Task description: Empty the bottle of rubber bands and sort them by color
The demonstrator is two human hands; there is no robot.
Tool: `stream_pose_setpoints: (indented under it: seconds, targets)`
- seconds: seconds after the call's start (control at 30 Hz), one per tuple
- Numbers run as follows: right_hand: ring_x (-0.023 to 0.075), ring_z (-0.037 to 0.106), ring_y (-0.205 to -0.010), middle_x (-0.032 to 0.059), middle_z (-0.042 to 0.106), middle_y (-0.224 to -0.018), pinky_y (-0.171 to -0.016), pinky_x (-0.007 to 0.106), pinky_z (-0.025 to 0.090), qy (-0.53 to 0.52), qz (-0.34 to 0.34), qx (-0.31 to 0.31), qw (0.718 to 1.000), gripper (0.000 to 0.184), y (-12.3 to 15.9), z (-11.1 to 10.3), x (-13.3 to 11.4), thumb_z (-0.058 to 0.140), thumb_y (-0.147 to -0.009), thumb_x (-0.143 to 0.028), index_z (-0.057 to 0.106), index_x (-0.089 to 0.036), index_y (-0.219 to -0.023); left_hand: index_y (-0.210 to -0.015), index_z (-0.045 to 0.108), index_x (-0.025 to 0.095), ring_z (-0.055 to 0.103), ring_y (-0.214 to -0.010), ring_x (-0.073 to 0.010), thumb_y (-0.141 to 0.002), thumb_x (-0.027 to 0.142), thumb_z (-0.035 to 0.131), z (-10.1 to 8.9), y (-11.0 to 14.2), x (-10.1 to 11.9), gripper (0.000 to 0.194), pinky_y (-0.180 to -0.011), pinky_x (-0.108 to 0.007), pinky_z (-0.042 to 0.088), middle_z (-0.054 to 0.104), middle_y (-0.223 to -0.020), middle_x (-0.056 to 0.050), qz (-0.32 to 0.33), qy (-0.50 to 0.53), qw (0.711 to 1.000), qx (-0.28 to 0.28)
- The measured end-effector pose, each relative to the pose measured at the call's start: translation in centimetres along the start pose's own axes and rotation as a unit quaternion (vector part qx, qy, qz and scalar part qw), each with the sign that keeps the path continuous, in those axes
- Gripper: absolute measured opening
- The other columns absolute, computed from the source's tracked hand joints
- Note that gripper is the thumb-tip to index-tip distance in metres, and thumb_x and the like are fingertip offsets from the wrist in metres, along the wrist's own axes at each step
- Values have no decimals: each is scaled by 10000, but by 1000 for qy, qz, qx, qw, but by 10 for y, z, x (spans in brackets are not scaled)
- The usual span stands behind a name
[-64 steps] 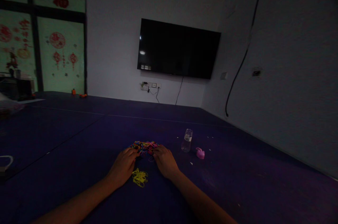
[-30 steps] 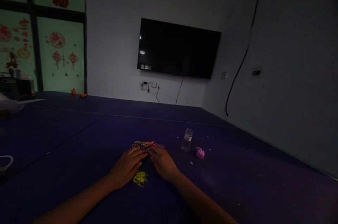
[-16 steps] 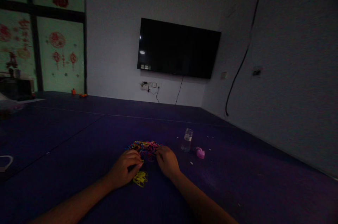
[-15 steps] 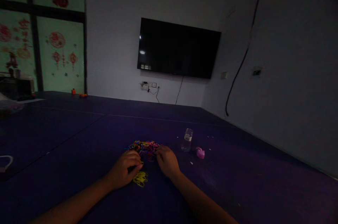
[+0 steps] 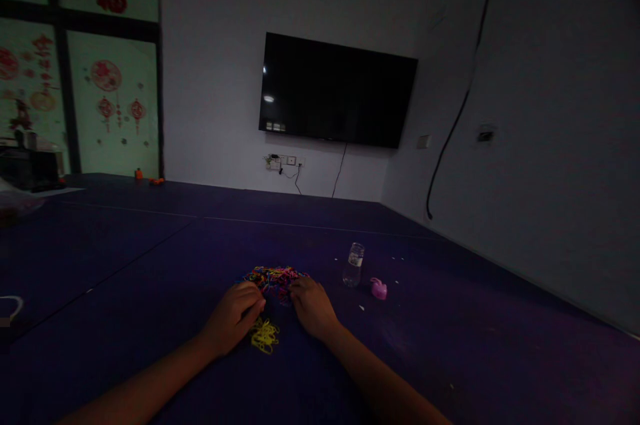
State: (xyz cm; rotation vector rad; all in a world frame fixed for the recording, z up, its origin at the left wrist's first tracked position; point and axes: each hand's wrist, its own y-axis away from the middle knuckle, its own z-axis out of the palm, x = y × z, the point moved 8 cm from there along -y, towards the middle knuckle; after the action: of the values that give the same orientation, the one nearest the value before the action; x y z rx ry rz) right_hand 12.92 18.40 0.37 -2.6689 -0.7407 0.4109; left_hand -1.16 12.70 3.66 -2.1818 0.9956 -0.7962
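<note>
A tangled heap of many-coloured rubber bands (image 5: 274,280) lies on the dark blue-purple surface, between and just beyond my hands. My left hand (image 5: 234,315) rests at the heap's near left edge, thumb drawn against curled fingers; what they pinch, if anything, is hidden. Right beside that thumb, on the near side, is a smaller loose pile of yellow rubber bands (image 5: 265,336). At the heap's right edge, my right hand (image 5: 313,307) has its fingers bent down into the bands, and the fingertips are partly hidden.
Right of the heap stands a clear bottle (image 5: 353,266) with a white label, uncapped. A pink cap-like piece (image 5: 379,289) lies beside it, with small white scraps around. Small orange objects (image 5: 157,181) sit at the far left. A television (image 5: 337,91) hangs on the wall.
A bit of yellow seen at my left fingertips earlier no longer shows there. My left hand has shifted slightly left and up; my right fingers have moved slightly left into the heap.
</note>
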Motion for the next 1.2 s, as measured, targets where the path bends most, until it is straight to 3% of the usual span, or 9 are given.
stream_pose_setpoints:
  seconds: [0.27,0.5,0.7,0.9,1.03,1.2]
  targets:
    - [200,535,-1067,74,615,-1135,-924,331,395,-14,-16,15,1000,293,-3,3,4,396,-883,-140,635,-201,-1040,-898,659,206,576,-949,-189,-895,251,404,10,2,-21,259,-845,-374,473,668,-961,-53,-58,-69,996,-18]
    - [223,533,-1088,110,592,-1176,-921,365,432,-55,-47,103,992,340,2,-13,-3,380,-896,-159,574,-172,-1175,-1007,659,221,538,-1092,-213,-862,215,420,19,7,-40,281,-953,-431,428,648,-1115,-50,-106,-125,985,-51]
    - [192,560,-1053,106,596,-1165,-903,339,456,-97,-164,139,972,337,18,-29,-40,383,-889,-158,570,-172,-1169,-993,659,226,547,-1085,-219,-861,215,424,20,10,-46,269,-929,-407,436,647,-1115,-57,-157,-119,977,-76]
    - [172,587,-946,95,628,-1059,-818,281,481,-118,-267,72,954,267,33,-22,-81,406,-853,-153,618,-159,-1015,-1044,647,226,516,-1138,-233,-880,285,395,19,18,-64,306,-976,-435,395,643,-1145,-59,-199,-139,968,-59]
    - [161,590,-943,80,629,-1058,-824,261,475,-127,-252,33,959,268,33,-19,-82,394,-849,-153,630,-165,-977,-1042,638,205,524,-1131,-236,-871,261,403,15,17,-67,296,-967,-432,402,646,-1135,-74,-218,-147,963,-61]
    - [147,568,-1030,51,623,-1119,-887,253,447,-115,-167,25,979,305,23,-18,-67,387,-881,-150,617,-193,-1075,-970,642,192,547,-1109,-226,-828,182,449,10,18,-78,240,-950,-404,421,647,-1112,-81,-259,-150,953,-38]
